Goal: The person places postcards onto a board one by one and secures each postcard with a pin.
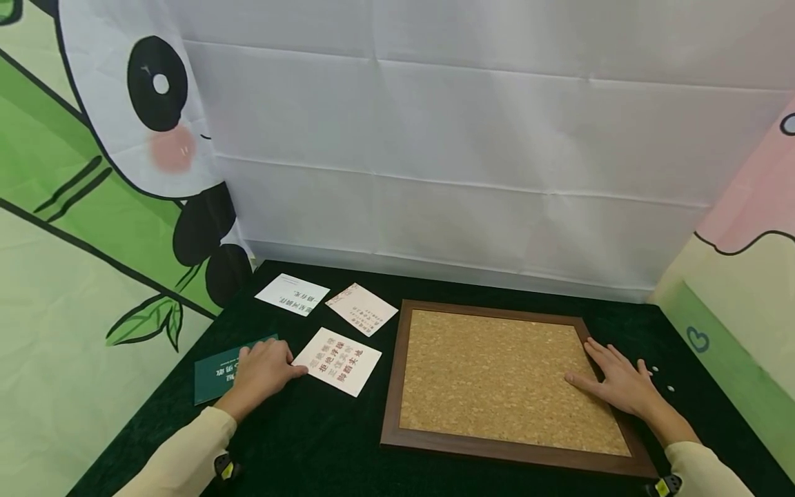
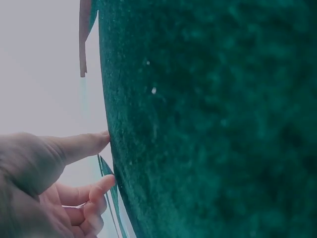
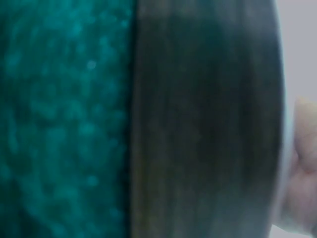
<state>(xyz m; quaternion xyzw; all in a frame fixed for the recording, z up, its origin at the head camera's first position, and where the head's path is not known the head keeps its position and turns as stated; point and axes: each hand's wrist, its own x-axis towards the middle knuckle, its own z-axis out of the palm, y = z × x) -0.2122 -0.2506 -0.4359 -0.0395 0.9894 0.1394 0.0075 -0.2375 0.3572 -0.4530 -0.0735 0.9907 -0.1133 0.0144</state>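
A cork board [image 1: 491, 379] in a brown wooden frame [image 1: 391, 407] lies on the dark green cloth. My right hand [image 1: 621, 379] rests with spread fingers on the frame's right side, the thumb reaching over the cork. Over a dark green card [image 1: 208, 379] is my left hand [image 1: 263, 373]; its thumb points to the near-left corner of a white card [image 1: 338, 362] with printed characters. In the left wrist view, the left hand's [image 2: 64, 183] thumb and index finger stand apart at the cloth, the other fingers loosely curled. The right wrist view shows the frame's side [image 3: 208, 119] up close.
Behind lie a white card [image 1: 292, 295] and a pale pink-edged card [image 1: 361, 309]. Several small white round pieces [image 1: 670, 388] are on the cloth [image 1: 317, 449] right of the board. A white sheet [image 1: 435, 138] hangs behind the table, with printed cloths [image 1: 74, 310] at the sides.
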